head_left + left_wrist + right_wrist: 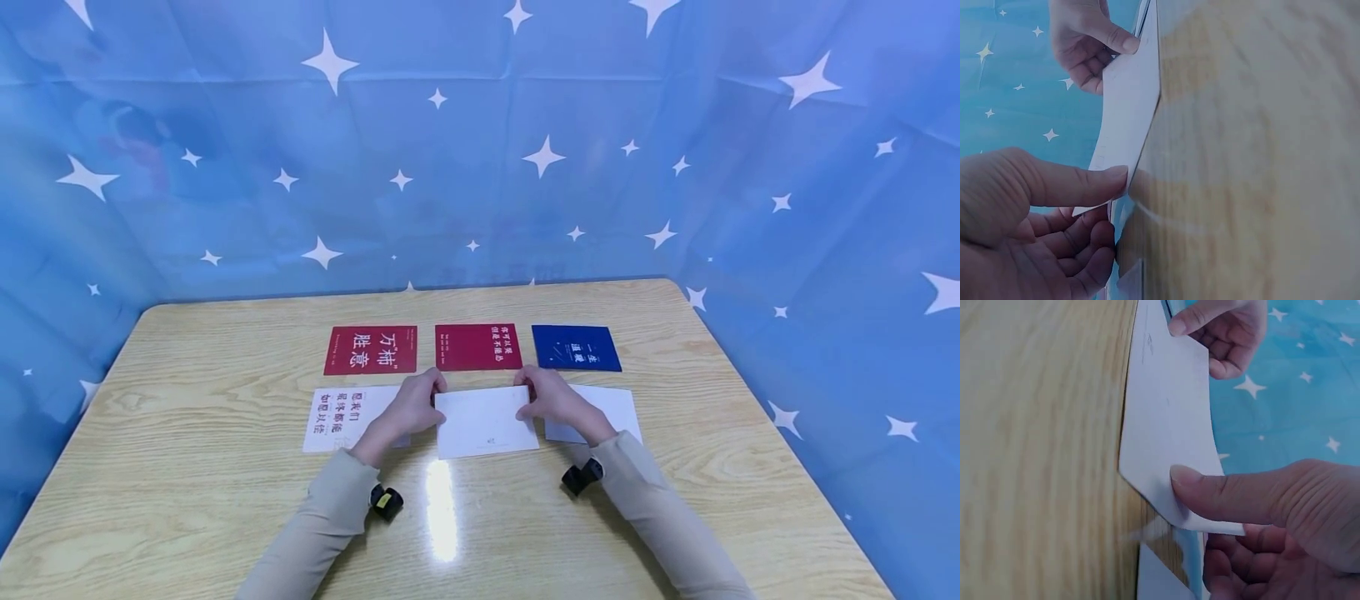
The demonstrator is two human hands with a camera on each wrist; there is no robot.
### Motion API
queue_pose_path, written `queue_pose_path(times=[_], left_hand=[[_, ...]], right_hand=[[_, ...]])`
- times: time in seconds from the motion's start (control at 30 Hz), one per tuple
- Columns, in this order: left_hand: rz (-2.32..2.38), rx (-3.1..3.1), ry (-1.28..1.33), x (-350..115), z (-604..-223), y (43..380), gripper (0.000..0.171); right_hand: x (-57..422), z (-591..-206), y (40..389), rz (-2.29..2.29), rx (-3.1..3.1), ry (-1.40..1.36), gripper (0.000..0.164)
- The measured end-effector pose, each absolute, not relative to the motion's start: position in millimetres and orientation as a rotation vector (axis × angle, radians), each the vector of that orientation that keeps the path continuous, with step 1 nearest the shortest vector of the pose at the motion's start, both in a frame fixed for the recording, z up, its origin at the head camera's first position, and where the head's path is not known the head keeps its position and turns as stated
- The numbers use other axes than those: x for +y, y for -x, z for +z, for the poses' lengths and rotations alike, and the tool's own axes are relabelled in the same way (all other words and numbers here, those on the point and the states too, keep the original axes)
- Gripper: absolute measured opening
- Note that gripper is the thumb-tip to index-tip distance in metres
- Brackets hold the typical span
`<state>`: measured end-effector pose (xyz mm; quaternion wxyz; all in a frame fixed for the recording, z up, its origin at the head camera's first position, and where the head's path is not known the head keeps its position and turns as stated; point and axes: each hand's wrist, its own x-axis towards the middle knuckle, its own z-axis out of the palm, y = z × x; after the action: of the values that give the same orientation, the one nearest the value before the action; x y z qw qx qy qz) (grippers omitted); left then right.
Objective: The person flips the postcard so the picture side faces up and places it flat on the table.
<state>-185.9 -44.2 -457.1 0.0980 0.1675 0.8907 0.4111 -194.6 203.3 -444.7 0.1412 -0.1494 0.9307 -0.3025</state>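
A white card [487,423] with a small faint print near its lower edge is held between both hands at the middle of the near row. My left hand [408,407] pinches its left end, thumb on the upper face and fingers beneath. The right hand [558,398] grips the other end the same way. In the left wrist view the card [1127,106] slants above the wooden surface. The right wrist view shows the thumb pressed on the card [1169,419], which bends slightly near that end.
On the wooden table [225,500] lie two red cards [347,350] [459,348] and a blue card [551,350] in a far row. A white card with printed characters [322,421] lies left of the hands, another white card [618,408] right. A blue star-patterned cloth [480,200] hangs behind.
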Motion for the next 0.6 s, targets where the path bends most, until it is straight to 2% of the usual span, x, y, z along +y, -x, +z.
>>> queue_pose_path(times=[0.2, 0.4, 0.6], left_hand=[[1.320, 2.567, -0.500, -49.9, -457.5, 184.2, 0.026], [1.466, 2.427, -0.485, -59.0, -453.0, 182.9, 0.016], [1.569, 2.349, -0.550, -64.7, -446.5, 181.7, 0.019]], right_hand=[[210.1, -444.4, 190.3, -0.951, 2.699, 0.431, 0.021], [220.9, -446.7, 190.1, -1.132, 2.660, 0.491, 0.021], [225.9, -442.5, 186.1, -1.319, 2.617, 0.587, 0.020]])
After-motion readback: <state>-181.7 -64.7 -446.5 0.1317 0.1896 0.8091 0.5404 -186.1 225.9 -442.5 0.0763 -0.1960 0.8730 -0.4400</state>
